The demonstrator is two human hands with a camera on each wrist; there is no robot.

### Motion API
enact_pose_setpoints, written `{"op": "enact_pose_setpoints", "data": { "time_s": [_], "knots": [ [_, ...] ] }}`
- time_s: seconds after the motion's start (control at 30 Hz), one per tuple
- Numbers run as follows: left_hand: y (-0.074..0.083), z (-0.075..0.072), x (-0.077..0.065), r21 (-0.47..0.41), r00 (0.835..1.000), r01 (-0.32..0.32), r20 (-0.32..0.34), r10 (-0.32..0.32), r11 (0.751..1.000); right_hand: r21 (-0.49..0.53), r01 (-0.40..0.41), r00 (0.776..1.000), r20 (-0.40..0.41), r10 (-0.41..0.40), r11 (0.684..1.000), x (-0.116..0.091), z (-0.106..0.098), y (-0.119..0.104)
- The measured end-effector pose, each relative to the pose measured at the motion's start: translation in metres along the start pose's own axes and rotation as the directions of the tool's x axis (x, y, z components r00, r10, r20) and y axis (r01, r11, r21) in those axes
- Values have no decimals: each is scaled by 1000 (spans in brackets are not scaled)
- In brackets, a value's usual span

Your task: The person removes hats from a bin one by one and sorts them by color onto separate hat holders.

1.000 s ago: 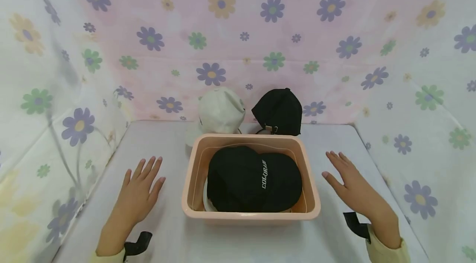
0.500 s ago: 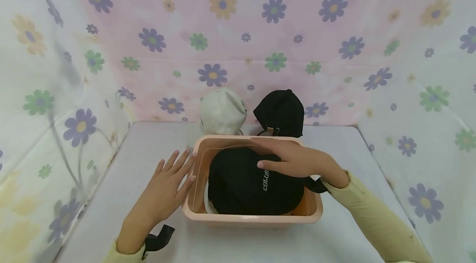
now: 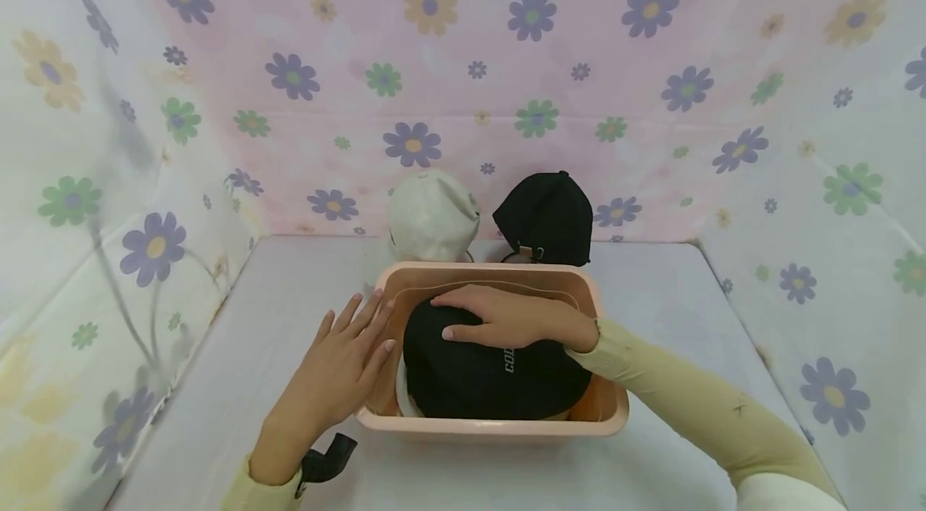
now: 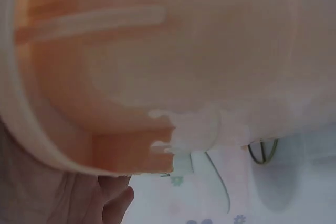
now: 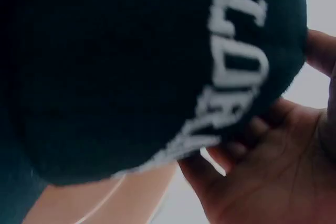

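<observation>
A black cap (image 3: 448, 374) with white lettering lies in a peach plastic basket (image 3: 506, 427). My right hand (image 3: 506, 318) rests over its crown, fingers stretched to the left and thumb apart from them. In the right wrist view that hand (image 5: 278, 166) spans the crown near the lettering (image 5: 239, 69), its fingertips partly hidden behind the cloth. My left hand (image 3: 343, 370) lies with straight, spread fingers at the basket's left rim. The left wrist view has that hand (image 4: 58, 198) against the basket wall (image 4: 126, 153). A white edge (image 3: 402, 390) shows beneath the black cap; the rest is covered.
Behind the basket stand a white cap (image 3: 432, 215) and another black cap (image 3: 548, 218) with a strap buckle. All sit on a pale tabletop (image 3: 289, 270). Flowered cloth (image 3: 463, 93) walls in the back and both sides.
My right hand has swung left from beside the basket onto the black cap's crown. My left hand has moved right, from the tabletop to the basket's left rim. The caps have not visibly moved.
</observation>
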State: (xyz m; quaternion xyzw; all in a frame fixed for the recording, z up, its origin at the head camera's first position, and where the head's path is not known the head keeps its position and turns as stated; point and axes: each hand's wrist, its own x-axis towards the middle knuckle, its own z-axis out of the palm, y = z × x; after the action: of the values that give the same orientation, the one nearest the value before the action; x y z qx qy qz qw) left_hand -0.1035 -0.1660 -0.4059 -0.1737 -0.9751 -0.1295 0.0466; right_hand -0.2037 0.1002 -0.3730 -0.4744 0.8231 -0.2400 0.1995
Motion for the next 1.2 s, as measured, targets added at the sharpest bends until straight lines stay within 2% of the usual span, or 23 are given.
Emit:
{"op": "enact_pose_setpoints", "data": {
  "time_s": [0.23, 0.43, 0.7, 0.97, 1.2],
  "knots": [
    [5, 3, 3, 81, 1000, -9, -22, 11, 997, -68, -73, 993, -100, 66, 995, 11, 2, -7],
    [5, 5, 3, 72, 999, -29, -37, 31, 997, -88, -78, 988, -143, 64, 993, 18, 2, -10],
    [4, 5, 1, 51, 999, -25, -34, 26, 998, -90, -3, 995, -103, -6, 996, 23, 6, -10],
    [3, 5, 0, 38, 999, -31, -34, 33, 999, -147, -15, 1000, -23, 12, 989, 22, 7, -17],
    [0, 5, 0, 60, 998, -50, -33, 52, 997, -106, -14, 1000, -26, 11, 994, 22, 7, -17]
  ]
}}
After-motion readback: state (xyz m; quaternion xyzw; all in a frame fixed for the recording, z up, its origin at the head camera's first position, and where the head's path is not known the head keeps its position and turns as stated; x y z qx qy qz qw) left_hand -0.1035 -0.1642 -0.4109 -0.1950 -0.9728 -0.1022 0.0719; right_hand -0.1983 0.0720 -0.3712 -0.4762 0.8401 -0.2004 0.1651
